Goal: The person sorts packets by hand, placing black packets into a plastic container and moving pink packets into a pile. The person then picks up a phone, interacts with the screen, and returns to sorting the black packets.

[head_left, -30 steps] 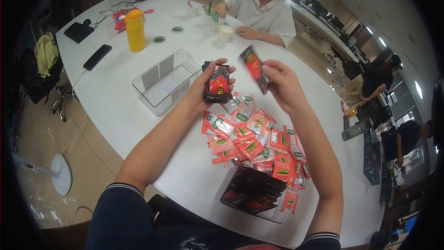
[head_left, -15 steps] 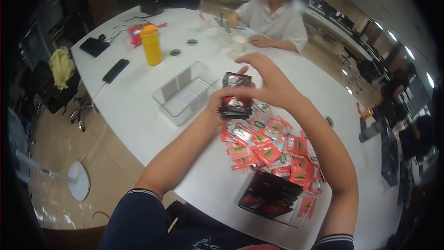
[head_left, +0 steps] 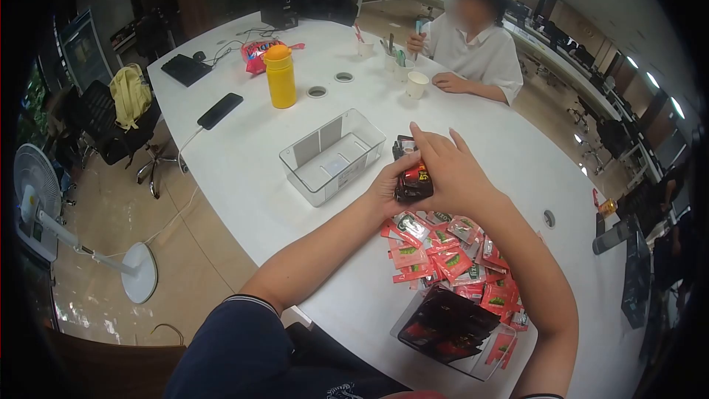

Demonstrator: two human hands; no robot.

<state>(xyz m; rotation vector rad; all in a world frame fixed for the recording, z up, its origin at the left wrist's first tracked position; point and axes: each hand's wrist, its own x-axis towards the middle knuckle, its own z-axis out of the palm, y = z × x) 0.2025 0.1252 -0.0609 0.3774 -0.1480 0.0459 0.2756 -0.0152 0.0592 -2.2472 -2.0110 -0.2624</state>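
A stack of dark, shiny sachets (head_left: 415,183) with red and yellow print is between my two hands, above the table. My left hand (head_left: 385,191) is closed around its left side, the thumb across the front. From the right, my right hand (head_left: 459,177) presses against the stack, its fingers reaching over the top. Below them lies a loose pile of red-and-silver sachets (head_left: 452,260). Nearest my body, a clear plastic bin (head_left: 484,373) holds a row of more dark sachets (head_left: 443,325). An empty clear plastic bin (head_left: 325,193) stands left of my hands.
On the white table (head_left: 244,170) are a yellow bottle (head_left: 281,83), a phone (head_left: 221,111) on a cable, a red package (head_left: 255,58) and a paper cup (head_left: 416,86). A person in a white shirt (head_left: 473,59) sits across. A fan (head_left: 136,273) stands at left.
My right hand has come down from above the stack and now closes on its right side. The stack is turned, showing its printed front. The view has shifted, moving everything rightward.
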